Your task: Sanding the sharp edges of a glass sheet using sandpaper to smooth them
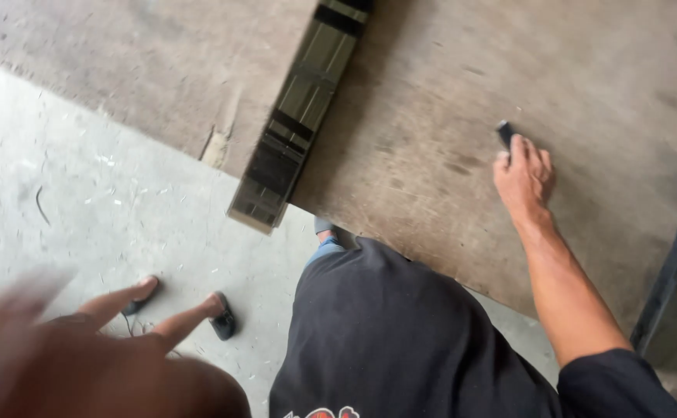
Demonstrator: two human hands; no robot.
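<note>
My right hand [524,176] rests on a large brown board [431,116], its fingers closed round a small dark flat object [504,133] that sticks out past the fingertips. My right arm reaches it from a black sleeve at the lower right. My left hand [83,340] is at the lower left, close to the camera and blurred. Its fingers are spread over the floor and hold nothing. A long dark ribbed metal profile [296,116] lies across the board to the left of my right hand. One end of it overhangs the board's near edge.
Grey concrete floor [67,178] strewn with chips lies left of the board. My black shirt [385,333] fills the lower middle, with a shoe [324,226] at the board's edge. A dark metal bar [675,255] runs along the right side. Two small dark shapes sit by my left fingertips.
</note>
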